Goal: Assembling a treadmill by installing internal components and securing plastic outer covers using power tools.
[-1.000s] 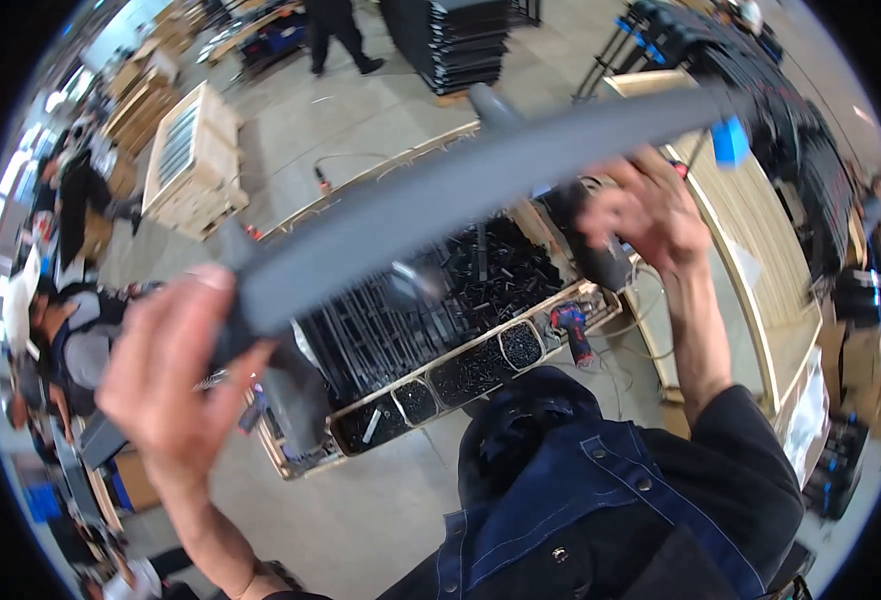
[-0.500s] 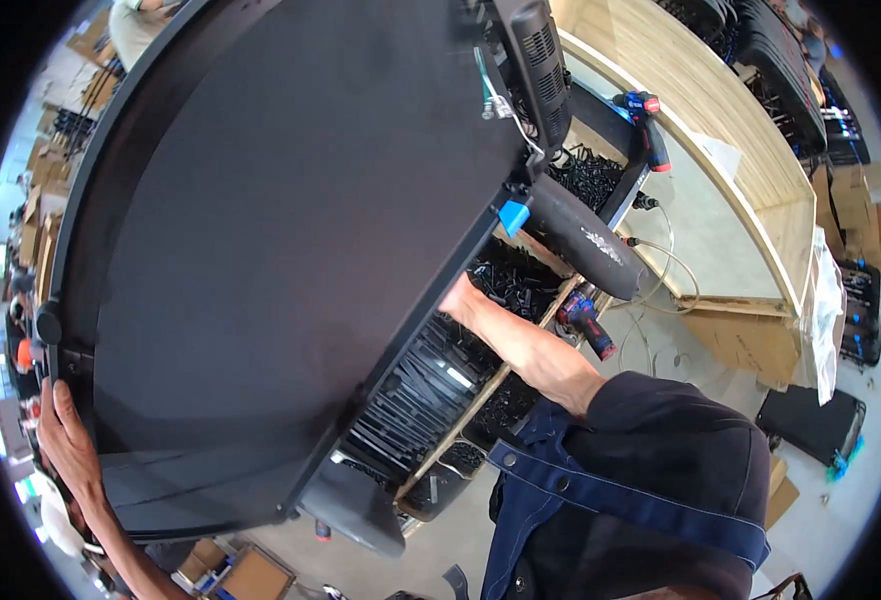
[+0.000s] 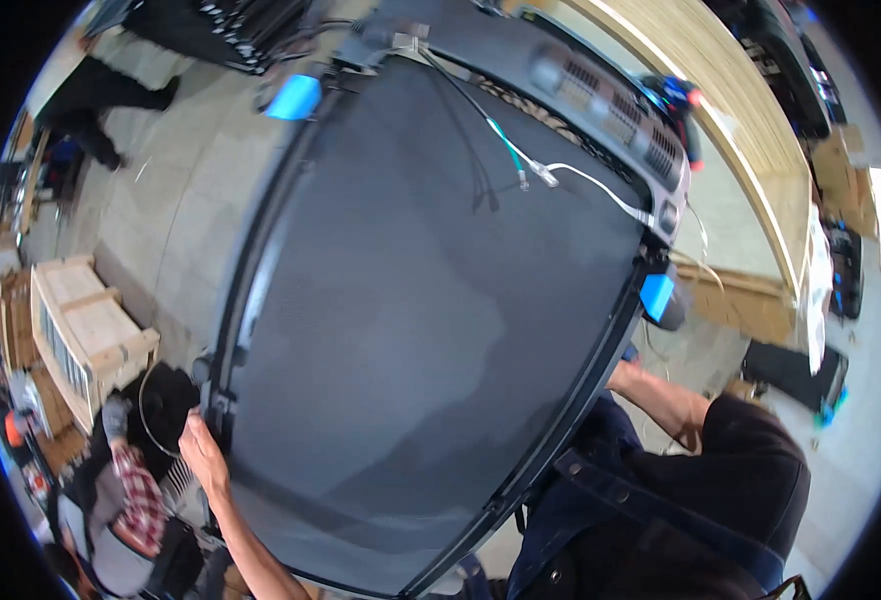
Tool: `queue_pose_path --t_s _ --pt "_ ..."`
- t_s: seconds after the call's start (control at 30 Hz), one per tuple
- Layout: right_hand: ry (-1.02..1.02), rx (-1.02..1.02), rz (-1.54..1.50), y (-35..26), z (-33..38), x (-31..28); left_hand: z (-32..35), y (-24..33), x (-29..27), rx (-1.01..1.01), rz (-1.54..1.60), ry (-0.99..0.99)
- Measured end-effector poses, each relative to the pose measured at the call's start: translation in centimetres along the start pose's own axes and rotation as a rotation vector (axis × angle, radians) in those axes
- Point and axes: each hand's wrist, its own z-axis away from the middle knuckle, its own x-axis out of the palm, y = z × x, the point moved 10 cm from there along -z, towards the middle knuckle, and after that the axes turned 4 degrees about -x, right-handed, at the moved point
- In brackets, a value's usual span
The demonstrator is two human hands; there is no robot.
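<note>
A large black treadmill (image 3: pixel 431 290) fills the middle of the view, its flat belt facing up and its long side rails running at a slant. My left hand (image 3: pixel 204 455) is closed around the left rail near its lower part. At the right rail, my right hand (image 3: pixel 621 375) holds the treadmill from the outer edge, its fingers mostly hidden by the frame. A white cable with a connector (image 3: pixel 544 177) and a green wire lie loose over the belt's far end. Blue pieces (image 3: pixel 658 296) sit at the far corners of the rails.
A co-worker in a plaid sleeve (image 3: pixel 141 500) bends close by at the lower left, beside a wooden crate (image 3: pixel 96 350). Another person's dark-clothed legs (image 3: pixel 101 100) show at the far left. A pale wooden bench edge (image 3: pixel 731 150) curves along the right, with a cardboard box (image 3: pixel 741 305) under it.
The treadmill has swung round and shifted to the right, with both my hands moving along with it. Bins of small black parts beneath it are now hidden. The plaid-sleeved co-worker has come into view.
</note>
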Motion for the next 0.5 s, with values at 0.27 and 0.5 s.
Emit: queue_pose_path --t_s 0.27,0.5 --pt "-0.072 -0.062 0.332 3.6 -5.0 -4.7 11.2 6.6 -3.6 0.039 -0.104 0.332" --pt "-0.159 -0.253 0.626 -1.7 -10.3 -4.3 31.5 10.5 2.8 -0.295 0.040 0.262"
